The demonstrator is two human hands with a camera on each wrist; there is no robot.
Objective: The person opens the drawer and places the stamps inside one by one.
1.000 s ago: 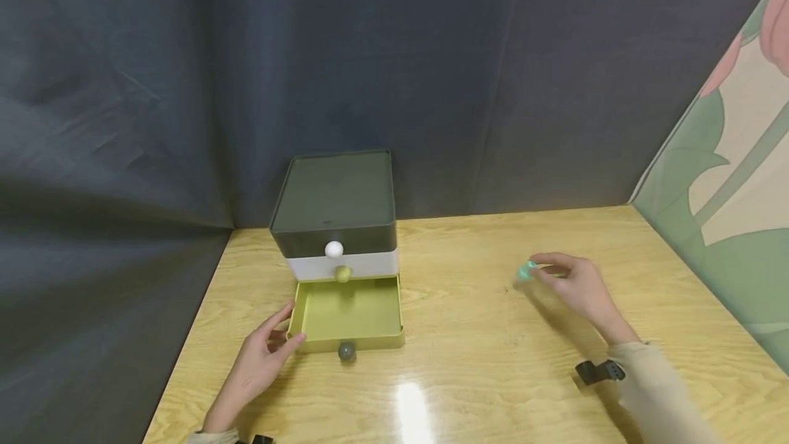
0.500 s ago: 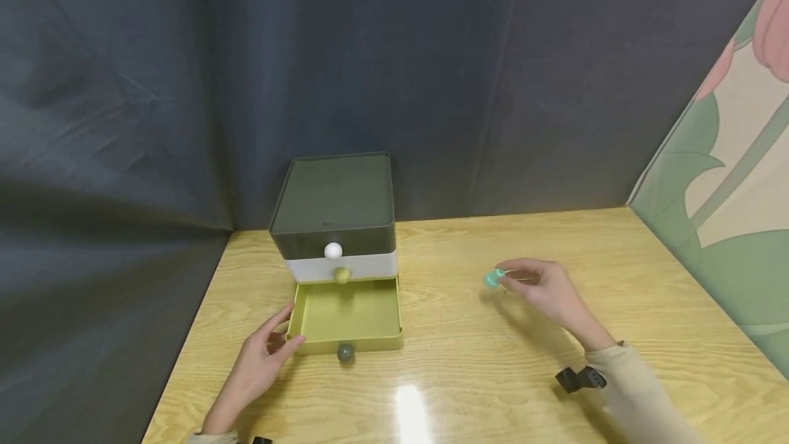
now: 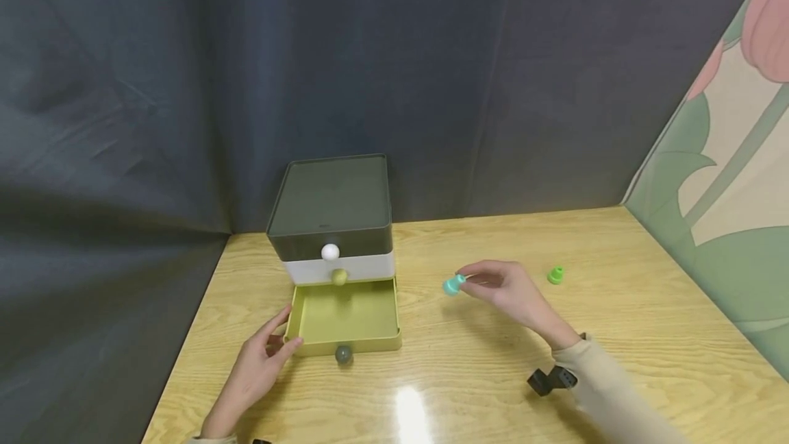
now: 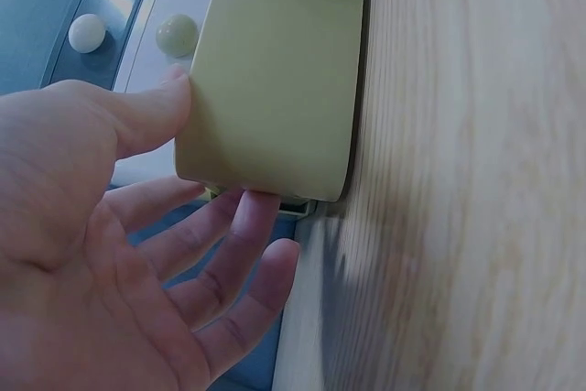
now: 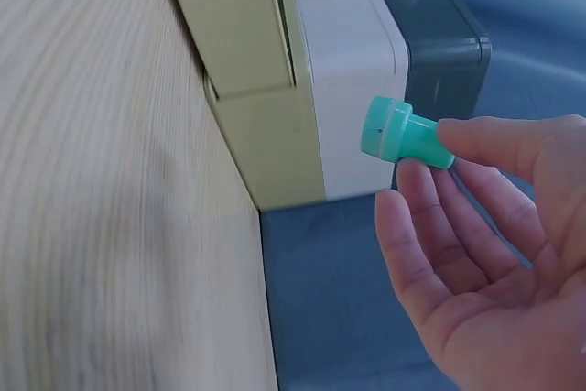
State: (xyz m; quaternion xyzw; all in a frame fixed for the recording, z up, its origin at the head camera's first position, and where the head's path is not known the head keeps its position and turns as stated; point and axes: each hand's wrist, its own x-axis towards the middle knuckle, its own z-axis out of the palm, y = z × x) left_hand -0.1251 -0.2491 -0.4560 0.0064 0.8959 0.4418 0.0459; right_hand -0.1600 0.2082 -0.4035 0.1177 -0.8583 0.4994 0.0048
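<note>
Light wooden desk (image 3: 616, 334) filling the lower frame. Small green stamp-like piece (image 3: 555, 275) standing alone at centre right. Dark blue curtain (image 3: 185, 88) across the upper frame; floral panel (image 3: 727, 177) at right edge.

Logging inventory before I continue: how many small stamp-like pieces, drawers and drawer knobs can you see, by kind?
Stamp-like pieces: 2 (teal piece pinched in right hand, green piece on table)
Drawers: 3 (yellow-green drawer open)
Knobs: 3
Total: 8
</note>
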